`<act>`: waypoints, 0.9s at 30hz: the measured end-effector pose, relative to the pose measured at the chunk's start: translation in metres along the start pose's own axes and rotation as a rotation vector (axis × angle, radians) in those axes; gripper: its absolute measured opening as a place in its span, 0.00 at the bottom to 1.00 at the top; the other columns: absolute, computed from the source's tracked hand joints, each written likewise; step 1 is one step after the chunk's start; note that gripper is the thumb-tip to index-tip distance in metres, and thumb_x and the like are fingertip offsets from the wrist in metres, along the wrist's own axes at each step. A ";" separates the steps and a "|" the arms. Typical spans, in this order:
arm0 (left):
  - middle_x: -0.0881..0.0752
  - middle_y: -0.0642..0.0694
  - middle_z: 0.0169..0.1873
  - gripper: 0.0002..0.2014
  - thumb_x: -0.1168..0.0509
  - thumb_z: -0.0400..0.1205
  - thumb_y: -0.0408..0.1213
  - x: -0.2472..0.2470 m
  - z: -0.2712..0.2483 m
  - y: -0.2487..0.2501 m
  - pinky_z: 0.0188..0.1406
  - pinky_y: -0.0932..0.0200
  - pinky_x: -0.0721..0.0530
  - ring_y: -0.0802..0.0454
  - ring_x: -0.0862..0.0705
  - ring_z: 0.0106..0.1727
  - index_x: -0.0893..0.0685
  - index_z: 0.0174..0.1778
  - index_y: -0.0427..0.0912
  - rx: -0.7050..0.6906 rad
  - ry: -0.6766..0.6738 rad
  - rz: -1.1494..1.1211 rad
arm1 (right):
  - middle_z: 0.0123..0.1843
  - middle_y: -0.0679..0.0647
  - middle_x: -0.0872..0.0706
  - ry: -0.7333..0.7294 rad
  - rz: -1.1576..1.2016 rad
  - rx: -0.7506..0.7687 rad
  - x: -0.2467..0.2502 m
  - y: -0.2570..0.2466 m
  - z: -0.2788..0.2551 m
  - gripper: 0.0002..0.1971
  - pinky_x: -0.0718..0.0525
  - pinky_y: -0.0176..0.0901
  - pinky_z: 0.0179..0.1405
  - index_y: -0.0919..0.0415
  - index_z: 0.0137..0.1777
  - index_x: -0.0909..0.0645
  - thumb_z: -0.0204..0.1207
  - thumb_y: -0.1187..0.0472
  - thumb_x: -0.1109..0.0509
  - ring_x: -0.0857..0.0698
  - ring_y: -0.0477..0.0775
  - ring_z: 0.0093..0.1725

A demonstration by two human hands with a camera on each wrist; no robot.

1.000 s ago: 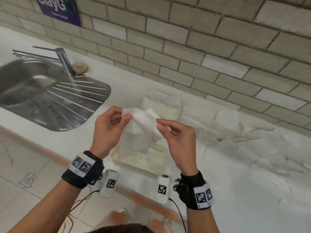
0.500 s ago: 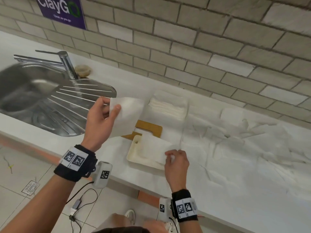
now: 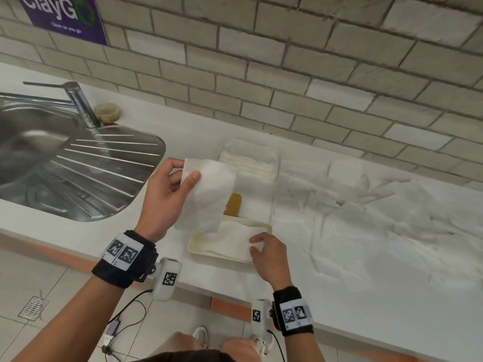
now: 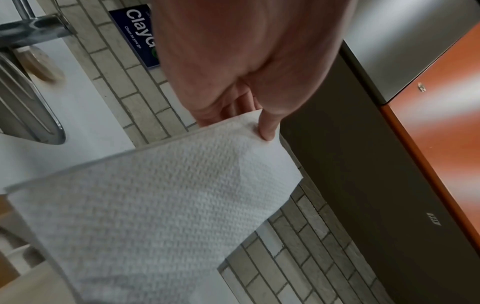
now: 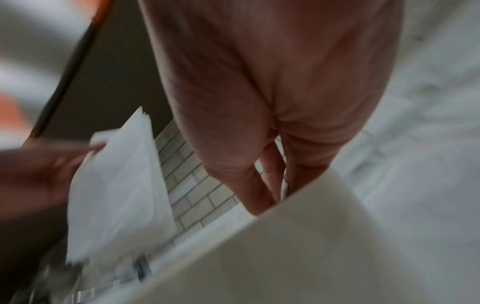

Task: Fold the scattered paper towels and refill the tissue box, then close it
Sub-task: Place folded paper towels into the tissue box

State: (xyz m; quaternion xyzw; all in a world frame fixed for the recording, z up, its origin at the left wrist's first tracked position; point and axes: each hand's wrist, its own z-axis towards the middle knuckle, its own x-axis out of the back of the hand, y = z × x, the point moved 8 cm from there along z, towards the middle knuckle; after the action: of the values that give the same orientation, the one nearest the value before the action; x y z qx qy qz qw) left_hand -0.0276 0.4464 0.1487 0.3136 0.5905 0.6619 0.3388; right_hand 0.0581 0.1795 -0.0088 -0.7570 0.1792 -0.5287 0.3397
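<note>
Left hand (image 3: 167, 197) pinches a folded paper towel (image 3: 209, 194) by its upper corner, thumb on top, above the open tissue box (image 3: 194, 246). Right hand (image 3: 269, 253), at the box's 4 o'clock edge, pinches the towel inside the box (image 3: 232, 240). Scattered towels (image 3: 366, 218) lie at 3 o'clock; a folded stack (image 3: 251, 160) at 12 o'clock

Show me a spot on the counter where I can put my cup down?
Bare counter lies between the sink and the tissue box, along the front edge. Another strip runs behind the sink toward the wall, past the tap. Right of the box it is crowded: loose paper towels cover the counter, and a folded stack sits behind the box.
</note>
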 end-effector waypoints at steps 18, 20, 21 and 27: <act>0.10 0.46 0.59 0.20 0.27 0.88 0.40 -0.065 -0.021 -0.032 0.55 0.48 0.08 0.46 0.08 0.61 0.28 0.70 0.42 0.118 -0.083 -0.197 | 0.68 0.43 0.09 -0.029 0.645 0.285 0.015 -0.121 -0.030 0.14 0.10 0.53 0.67 0.50 0.76 0.26 0.95 0.47 0.38 0.09 0.43 0.67; 0.11 0.46 0.62 0.26 0.21 0.82 0.38 -0.066 -0.019 -0.035 0.59 0.46 0.08 0.48 0.09 0.63 0.27 0.71 0.44 0.125 -0.081 -0.151 | 0.64 0.45 0.08 -0.056 0.628 0.251 0.018 -0.110 -0.024 0.15 0.07 0.56 0.63 0.50 0.74 0.26 0.93 0.47 0.33 0.08 0.45 0.62; 0.11 0.47 0.62 0.28 0.19 0.81 0.37 -0.063 -0.017 -0.036 0.60 0.47 0.07 0.50 0.09 0.63 0.26 0.71 0.44 0.120 -0.053 -0.138 | 0.64 0.45 0.08 -0.093 0.589 0.222 0.019 -0.103 -0.021 0.19 0.07 0.55 0.61 0.48 0.75 0.28 0.90 0.46 0.28 0.07 0.44 0.61; 0.08 0.46 0.53 0.30 0.16 0.77 0.39 -0.022 -0.004 -0.064 0.57 0.41 0.09 0.46 0.09 0.57 0.22 0.69 0.62 0.091 0.071 0.049 | 0.56 0.48 0.07 0.013 0.520 -0.004 0.040 -0.024 -0.015 0.29 0.08 0.44 0.50 0.38 0.72 0.25 0.77 0.54 0.14 0.07 0.45 0.52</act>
State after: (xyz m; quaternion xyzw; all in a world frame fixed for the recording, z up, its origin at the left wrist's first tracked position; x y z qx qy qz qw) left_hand -0.0127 0.4310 0.0838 0.3192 0.6238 0.6533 0.2868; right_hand 0.0570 0.1662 0.0384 -0.6828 0.3709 -0.4282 0.4613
